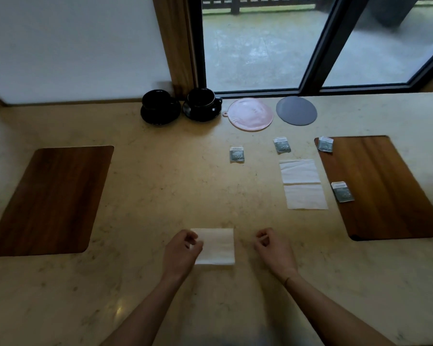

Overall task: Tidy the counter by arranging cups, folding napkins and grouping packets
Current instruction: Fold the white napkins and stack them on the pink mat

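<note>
Folded napkin (216, 246): a small white square on the table directly ahead of the person, its left edge under the left hand (183, 248).
Left grip: fingers curled, thumb and fingertips pinching or pressing the napkin's left edge; which of the two I cannot tell.
Right grip: the right hand (270, 245) sits just right of the napkin, apart from it, fingers curled loosely and holding nothing.
Step in hand: judged to be finishing this fold. It would go best with the edges squared, the crease pressed flat with the free hand, and the thin paper slid rather than tugged.
Next napkin (303, 184): unfolded, beyond the right grip, near the right wooden mat (390, 196).
Packets: four, scattered beyond the right grip: one ahead (236, 154), one farther right (282, 145), two lying on the right mat (325, 143) (342, 191). Not yet grouped.
Cups: two black cups on saucers (160, 107) (202, 104), side by side, far ahead.
Round mats: pink (250, 114) and grey (296, 110), right of the cups.
Table (160, 183): pale marbled stone, glossy; a second wooden mat (50, 201) far left of the left grip.
Room: white wall, wooden post, dark-framed window onto a terrace.
</note>
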`<act>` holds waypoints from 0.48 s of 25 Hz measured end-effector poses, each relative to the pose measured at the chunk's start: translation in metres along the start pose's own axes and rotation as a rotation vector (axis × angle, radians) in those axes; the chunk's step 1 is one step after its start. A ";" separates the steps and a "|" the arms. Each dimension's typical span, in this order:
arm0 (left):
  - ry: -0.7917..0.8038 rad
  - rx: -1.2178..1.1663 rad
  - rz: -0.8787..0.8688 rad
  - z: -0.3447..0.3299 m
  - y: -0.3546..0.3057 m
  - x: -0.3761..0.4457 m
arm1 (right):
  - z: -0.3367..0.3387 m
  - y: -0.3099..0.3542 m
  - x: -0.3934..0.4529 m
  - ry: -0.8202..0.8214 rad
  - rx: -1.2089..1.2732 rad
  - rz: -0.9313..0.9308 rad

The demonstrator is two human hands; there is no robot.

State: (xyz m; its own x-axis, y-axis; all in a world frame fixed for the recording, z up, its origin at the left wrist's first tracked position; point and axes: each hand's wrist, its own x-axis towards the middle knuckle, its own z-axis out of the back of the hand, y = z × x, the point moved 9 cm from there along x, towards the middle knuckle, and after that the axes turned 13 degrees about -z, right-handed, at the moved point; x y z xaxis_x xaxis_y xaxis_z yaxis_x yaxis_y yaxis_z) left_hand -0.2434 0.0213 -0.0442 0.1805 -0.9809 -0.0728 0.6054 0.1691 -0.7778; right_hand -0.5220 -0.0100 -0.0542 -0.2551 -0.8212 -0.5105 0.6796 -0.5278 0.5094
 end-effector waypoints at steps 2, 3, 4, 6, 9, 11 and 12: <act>0.032 0.036 -0.086 -0.009 -0.022 0.004 | 0.021 -0.009 0.004 -0.029 -0.013 -0.015; 0.057 0.058 -0.128 -0.017 -0.034 0.007 | 0.033 -0.014 0.007 -0.050 -0.018 -0.016; 0.082 0.074 -0.167 -0.026 -0.047 0.011 | 0.046 -0.018 0.010 -0.069 -0.026 -0.013; 0.123 0.087 -0.223 -0.047 -0.072 0.019 | 0.069 -0.027 0.017 -0.097 -0.053 -0.006; 0.142 0.102 -0.288 -0.077 -0.106 0.033 | 0.099 -0.039 0.033 -0.104 -0.071 -0.003; 0.161 0.119 -0.305 -0.096 -0.123 0.044 | 0.117 -0.043 0.045 -0.106 -0.069 0.017; 0.170 0.126 -0.309 -0.102 -0.128 0.048 | 0.124 -0.041 0.049 -0.113 -0.069 0.034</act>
State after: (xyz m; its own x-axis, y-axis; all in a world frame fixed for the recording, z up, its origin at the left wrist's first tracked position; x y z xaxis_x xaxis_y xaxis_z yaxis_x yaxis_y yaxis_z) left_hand -0.3908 -0.0576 -0.0117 -0.1508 -0.9877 0.0420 0.7039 -0.1371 -0.6970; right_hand -0.6481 -0.0556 -0.0143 -0.3044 -0.8597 -0.4101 0.7342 -0.4861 0.4740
